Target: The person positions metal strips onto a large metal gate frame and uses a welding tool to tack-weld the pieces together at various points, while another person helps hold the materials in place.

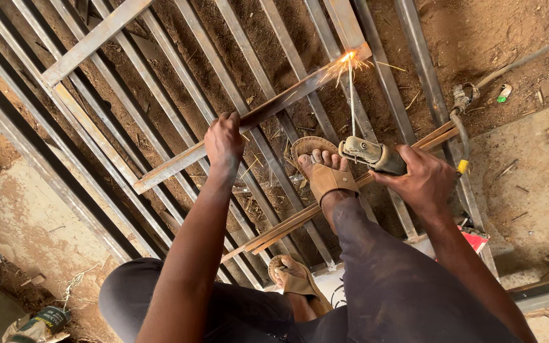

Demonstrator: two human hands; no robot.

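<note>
Left hand (223, 141) clamps around a flat steel bar (249, 119); right hand (422, 178) grips a welding electrode holder (371, 153), sparks (348, 58) at the bar's end.

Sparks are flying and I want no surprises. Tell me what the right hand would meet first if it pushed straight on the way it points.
The right hand points up-left along the angle grinder it holds. Pushed on, the disc would likely meet the angled steel bar at the sparks first; depth is unclear.

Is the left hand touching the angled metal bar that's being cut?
Touching. The head view shows the left hand gripping the metal bar, fingers curled over its upper edge.
</note>
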